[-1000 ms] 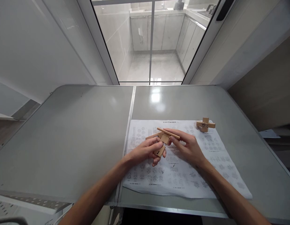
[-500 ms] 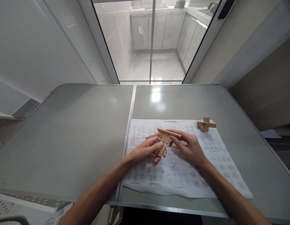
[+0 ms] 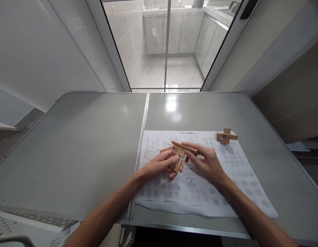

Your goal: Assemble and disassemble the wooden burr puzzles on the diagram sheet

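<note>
Over the printed sheet (image 3: 200, 202), both hands grip light wooden puzzle pieces. My left hand (image 3: 162, 164) is closed around a marked wooden piece (image 3: 176, 166), the thumb pressing on its face; another wooden bar pokes out to the left behind the fingers. My right hand (image 3: 204, 159) pinches the right end of a wooden stick (image 3: 178, 144) that lies slanted across the top of the left hand's pieces. Whether the stick is slotted into them or only touching, I cannot tell. Fingers partly hide the joint.
An assembled wooden cross puzzle (image 3: 227, 136), marked with a letter, stands at the sheet's upper right corner. Small printed diagrams cover the sheet. The grey folding table (image 3: 84, 147) has a seam left of the paper. A glass door (image 3: 171, 44) is beyond its far edge.
The stick in my right hand has shifted very slightly left, along with the fingers. My left hand and its pieces stay almost still.
</note>
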The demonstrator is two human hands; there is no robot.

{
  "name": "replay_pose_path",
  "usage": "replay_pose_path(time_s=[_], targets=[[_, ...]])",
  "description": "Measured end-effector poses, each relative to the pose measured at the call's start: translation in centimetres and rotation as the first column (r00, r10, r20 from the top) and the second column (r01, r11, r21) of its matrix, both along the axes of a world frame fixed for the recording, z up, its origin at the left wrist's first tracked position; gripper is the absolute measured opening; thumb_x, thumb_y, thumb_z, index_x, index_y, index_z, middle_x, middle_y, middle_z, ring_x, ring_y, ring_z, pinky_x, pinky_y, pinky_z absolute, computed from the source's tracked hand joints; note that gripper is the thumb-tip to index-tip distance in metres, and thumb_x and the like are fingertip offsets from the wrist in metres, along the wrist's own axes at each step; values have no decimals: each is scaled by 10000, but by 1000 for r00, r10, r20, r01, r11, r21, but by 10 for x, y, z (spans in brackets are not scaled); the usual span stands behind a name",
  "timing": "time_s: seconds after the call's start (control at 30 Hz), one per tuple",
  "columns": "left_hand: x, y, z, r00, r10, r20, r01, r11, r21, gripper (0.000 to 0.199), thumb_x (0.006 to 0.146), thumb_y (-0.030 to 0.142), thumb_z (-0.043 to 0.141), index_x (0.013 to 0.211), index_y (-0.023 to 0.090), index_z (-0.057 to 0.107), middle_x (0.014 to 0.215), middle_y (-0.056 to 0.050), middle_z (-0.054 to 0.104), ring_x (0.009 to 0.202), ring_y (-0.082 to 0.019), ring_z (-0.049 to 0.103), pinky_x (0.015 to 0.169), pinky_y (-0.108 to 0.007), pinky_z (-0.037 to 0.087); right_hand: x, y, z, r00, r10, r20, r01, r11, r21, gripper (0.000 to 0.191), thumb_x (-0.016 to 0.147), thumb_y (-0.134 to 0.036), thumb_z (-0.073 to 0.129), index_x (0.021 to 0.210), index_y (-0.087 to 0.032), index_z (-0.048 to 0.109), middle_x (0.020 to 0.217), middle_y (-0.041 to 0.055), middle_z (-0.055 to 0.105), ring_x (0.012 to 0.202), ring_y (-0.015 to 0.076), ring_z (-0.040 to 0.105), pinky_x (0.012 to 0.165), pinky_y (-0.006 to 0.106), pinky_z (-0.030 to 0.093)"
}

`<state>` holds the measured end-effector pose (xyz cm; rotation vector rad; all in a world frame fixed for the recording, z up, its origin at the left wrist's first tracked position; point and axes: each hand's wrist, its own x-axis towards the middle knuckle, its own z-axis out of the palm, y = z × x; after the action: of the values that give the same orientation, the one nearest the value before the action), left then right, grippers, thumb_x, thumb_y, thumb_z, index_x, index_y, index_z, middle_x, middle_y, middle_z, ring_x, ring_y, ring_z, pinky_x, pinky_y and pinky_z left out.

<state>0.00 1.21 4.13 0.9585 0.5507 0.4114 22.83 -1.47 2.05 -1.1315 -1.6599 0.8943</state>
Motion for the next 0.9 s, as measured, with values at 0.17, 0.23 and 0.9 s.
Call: replay_pose_path(time_s=[0.17,0.23,0.9], targets=[[-1,0,-1,1000,-13,-8,13,1000,10,318,1065,483,598,1077,173,532,959,-55,664,560,-75,558,532,-236,523,1,1,0,1000,-3,3,3,1000,-15,292,1081,-386,621,1308,-255,748,1009,61,837,660,179,749,598,316,616],[-1,0,-1,1000,-17,-9,17,1000,4,315,1067,482,595,1079,174,527,957,-51,662,561,-72,554,534,-236,516,2,1,-1,1000,7,-2,-7,1000,-20,298,1082,-392,621,1318,-258,744,1025,62,837,662,180,749,599,318,615],[1,-2,-1,1000,-12,5,12,1000,-26,330,1057,495,613,1081,177,528,904,-31,641,544,-60,478,521,-232,497,0,-1,2,1000,22,-1,-22,1000,-5,307,1084,-392,610,1336,-265,730,1047,57,836,604,164,731,594,321,628]])
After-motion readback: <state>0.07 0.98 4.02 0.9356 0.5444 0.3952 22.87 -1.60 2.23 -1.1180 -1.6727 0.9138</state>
